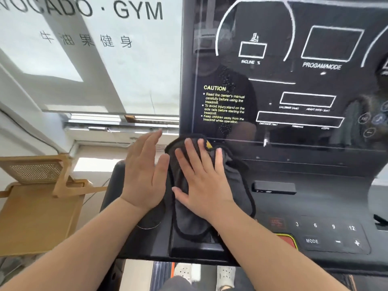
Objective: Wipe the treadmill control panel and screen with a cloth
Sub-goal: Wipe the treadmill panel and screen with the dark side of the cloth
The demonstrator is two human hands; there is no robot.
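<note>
Two hands over the left part of the treadmill console. Right hand (204, 181) pressed flat on a dark grey cloth (231, 185), fingers spread and straight, palm down, not closed around anything. Cloth draped down the sloping left side of the control panel (315, 198), far edge just touching the lower left corner of the glossy black screen (294, 85), near edge hanging over a raised black ledge (195, 246). Left hand (144, 175) just to the left of the cloth, open, fingers straight and held together, thumb edge close beside the cloth; contact with the console cannot be told. On the screen, yellow caution text (223, 105) at lower left and white outlined display boxes to the right. On the near right of the panel, number keys (324, 225) and a mode key (312, 241), with a red and yellow button (287, 240) partly hidden by the right forearm. Far left, a wooden rack (42, 185) beside the treadmill, below a frosted window with gym lettering (117, 9). At the near edge, two light shoes (205, 274) on the belt.
</note>
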